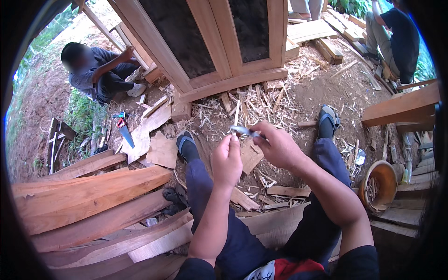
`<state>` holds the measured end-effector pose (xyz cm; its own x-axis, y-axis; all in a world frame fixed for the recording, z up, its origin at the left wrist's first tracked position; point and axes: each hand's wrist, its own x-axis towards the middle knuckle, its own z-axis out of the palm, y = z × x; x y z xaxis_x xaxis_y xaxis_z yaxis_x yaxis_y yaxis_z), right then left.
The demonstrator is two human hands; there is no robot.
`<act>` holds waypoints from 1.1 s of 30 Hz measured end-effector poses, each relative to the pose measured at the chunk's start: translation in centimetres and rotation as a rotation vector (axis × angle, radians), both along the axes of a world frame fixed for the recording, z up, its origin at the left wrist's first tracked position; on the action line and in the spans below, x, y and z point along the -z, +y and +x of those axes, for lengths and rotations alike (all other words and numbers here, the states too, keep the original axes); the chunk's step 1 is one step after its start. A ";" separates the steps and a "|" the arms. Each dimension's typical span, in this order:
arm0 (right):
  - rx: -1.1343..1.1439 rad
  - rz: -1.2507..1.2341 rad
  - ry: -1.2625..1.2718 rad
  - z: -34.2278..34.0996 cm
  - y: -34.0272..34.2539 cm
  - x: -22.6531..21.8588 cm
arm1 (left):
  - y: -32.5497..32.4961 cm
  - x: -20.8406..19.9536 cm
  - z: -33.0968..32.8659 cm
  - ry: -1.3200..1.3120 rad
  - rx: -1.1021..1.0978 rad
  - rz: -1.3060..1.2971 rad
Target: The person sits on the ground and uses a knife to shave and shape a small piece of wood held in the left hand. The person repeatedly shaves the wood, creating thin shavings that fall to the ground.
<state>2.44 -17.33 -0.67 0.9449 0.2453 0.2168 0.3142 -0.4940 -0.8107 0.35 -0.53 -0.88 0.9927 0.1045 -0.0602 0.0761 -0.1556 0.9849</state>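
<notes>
Bare dirt ground (322, 88) strewn with wood shavings lies beneath a seated person. Both hands meet above the knees: left hand (227, 161) and right hand (278, 145) pinch a small thin grey metal piece (243, 130) with closed fingers. Reddish wooden planks (88, 196) lie left; a round orange bowl (380, 184) sits right.

Two hands (227, 161) (278, 147), one small metal piece (243, 131), one handsaw (125, 133), one orange bowl (382, 184), two sandals (185, 140) (329, 116)
</notes>
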 end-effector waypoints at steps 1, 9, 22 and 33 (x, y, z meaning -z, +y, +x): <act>0.046 -0.022 0.024 0.1 0.0 -0.1 | -0.2 -0.1 -0.1 -0.018 -0.004 0.043; -0.025 -0.067 -0.042 0.0 -0.3 -1.0 | -0.4 -0.6 -0.2 -0.222 -0.027 0.368; -0.062 -0.044 -0.244 -0.7 0.7 -1.6 | -1.2 -0.8 -1.1 -0.301 -0.050 0.258; 0.117 -0.115 -0.218 0.4 0.9 -1.6 | -2.7 0.3 -1.1 -0.352 -0.062 0.219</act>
<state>2.81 -16.45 0.96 0.9026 0.1716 0.3949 0.4101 -0.6221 -0.6669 -0.71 -3.25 -1.20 0.9399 0.1377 0.3123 -0.2436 -0.3702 0.8964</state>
